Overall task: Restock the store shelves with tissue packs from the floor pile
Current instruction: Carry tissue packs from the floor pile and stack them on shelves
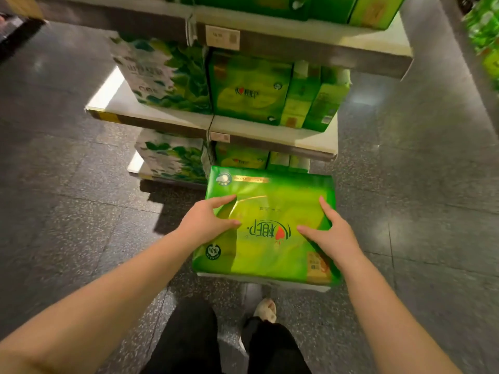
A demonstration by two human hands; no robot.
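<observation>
Here, both hands carry 1 green tissue pack (270, 225) flat in front of the shelves, above the dark speckled floor (67, 184). The left hand (205, 222) clasps the pack's left edge, thumb and a finger spread over the top face. The right hand (328, 233) clasps the right edge the same way, its thumb lying across the printed logo. The pack's far end sits just short of the lowest shelf (270, 157), which already shows green packs. On the middle shelf (270, 130) stand more green packs (248, 87) beside a leafy white-and-green pack (164, 74). A price tag (222, 37) hangs on the upper shelf (310, 49) edge. Below the pack, black trousers (189, 341) and 1 light shoe (266, 310) show.
</observation>
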